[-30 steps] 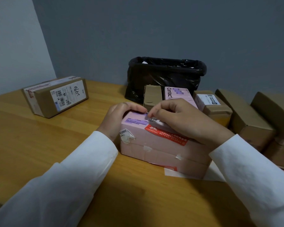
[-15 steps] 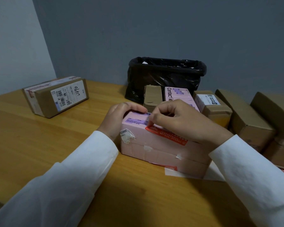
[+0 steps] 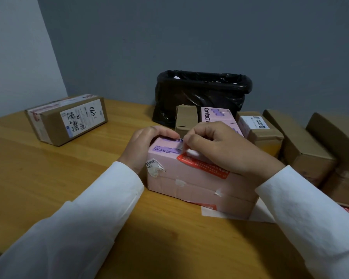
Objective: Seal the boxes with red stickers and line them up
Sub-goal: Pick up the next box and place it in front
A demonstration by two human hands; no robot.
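A pink box [image 3: 191, 182] lies on the wooden table [image 3: 48, 178] in front of me. A long red sticker [image 3: 206, 167] runs along its top front edge, partly under my right hand. My left hand [image 3: 147, 146] grips the box's far left corner, fingers curled over the top. My right hand [image 3: 224, 148] rests on top of the box, its curled fingertips pressing at the sticker's left end beside a purple label. A white backing sheet with red print [image 3: 212, 210] sticks out from under the box.
A brown labelled box [image 3: 67, 119] sits at the far left. Behind the pink box stand a black bin bag [image 3: 201, 95], a small brown box [image 3: 186, 117], a second pink box [image 3: 218, 115] and several brown boxes [image 3: 302, 146] in a row to the right.
My right hand has shifted slightly left along the box top over the sticker's end. The left hand and the box have stayed put.
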